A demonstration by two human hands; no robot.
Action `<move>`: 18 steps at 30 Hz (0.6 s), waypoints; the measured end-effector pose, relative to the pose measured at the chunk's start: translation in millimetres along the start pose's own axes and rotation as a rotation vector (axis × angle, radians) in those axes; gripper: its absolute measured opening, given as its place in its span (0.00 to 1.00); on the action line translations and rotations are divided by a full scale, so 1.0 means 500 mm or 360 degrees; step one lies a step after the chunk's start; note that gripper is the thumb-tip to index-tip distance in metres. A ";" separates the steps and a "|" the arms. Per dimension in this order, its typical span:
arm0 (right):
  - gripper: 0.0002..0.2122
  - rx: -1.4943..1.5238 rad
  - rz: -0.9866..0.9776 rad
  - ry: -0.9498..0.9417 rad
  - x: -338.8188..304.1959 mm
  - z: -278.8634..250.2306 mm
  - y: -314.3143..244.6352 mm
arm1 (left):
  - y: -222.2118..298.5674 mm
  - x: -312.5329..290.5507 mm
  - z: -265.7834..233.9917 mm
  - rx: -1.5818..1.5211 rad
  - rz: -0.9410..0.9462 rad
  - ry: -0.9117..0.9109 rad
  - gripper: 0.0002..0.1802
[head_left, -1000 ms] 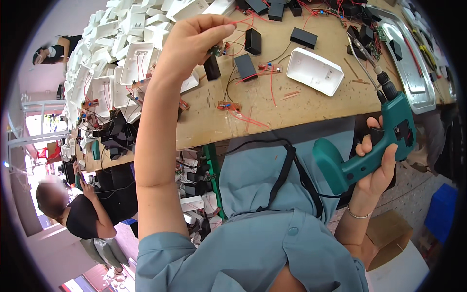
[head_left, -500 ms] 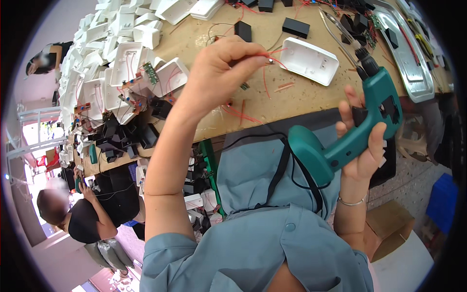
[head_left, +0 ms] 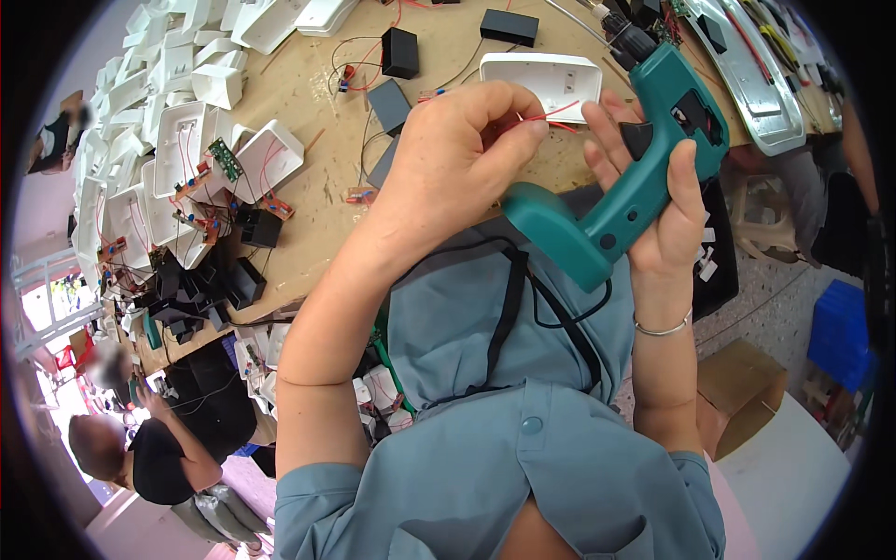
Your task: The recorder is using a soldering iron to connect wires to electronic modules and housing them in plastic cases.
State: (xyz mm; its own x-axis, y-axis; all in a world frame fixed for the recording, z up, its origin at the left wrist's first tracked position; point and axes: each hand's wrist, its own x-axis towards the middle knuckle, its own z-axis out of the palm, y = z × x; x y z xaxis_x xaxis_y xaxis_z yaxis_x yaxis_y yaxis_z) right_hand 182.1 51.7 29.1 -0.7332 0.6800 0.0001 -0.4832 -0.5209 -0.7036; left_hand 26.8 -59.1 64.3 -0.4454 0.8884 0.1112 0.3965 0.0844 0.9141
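My left hand is closed in a pinch on thin red wires, whose loose ends point right over a white plastic shell. The curled fingers hide the rest of the wires. My right hand holds a green soldering gun by its handle, with the thumb across it and the other fingers partly loose near the black trigger. The gun's black front and thin metal rod point away, up over the bench. Its bulky base hangs just below my left hand.
Small black boxes with leads lie beyond my left hand. White shells pile up at far left, with circuit boards and wires nearer. A metal tray of tools stands far right. Another person works at the left.
My view has shifted. Both hands have come closer together, the left with the red wires moving nearer the shell and the right raising the soldering gun. More black boxes show beside my left hand.
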 end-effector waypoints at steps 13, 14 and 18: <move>0.28 -0.1144 -0.0539 0.0155 -0.097 0.036 -0.059 | 0.042 -0.009 0.003 -0.0512 -0.0249 -0.0430 0.06; 0.28 -0.1150 -0.0540 0.0162 -0.100 0.045 -0.052 | 0.046 -0.013 0.007 -0.0572 -0.0287 -0.0437 0.06; 0.27 -0.1225 -0.0789 0.0254 -0.107 0.062 -0.028 | 0.053 -0.025 0.024 -0.0745 -0.0389 -0.0501 0.07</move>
State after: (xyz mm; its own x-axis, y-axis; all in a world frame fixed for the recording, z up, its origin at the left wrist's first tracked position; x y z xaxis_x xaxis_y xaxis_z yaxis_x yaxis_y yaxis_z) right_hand 213.5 6.6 61.1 -0.4258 0.8259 0.3695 -0.2314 0.2954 -0.9269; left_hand 52.4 -62.4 82.5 -0.1925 0.9649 -0.1785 -0.1136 0.1587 0.9808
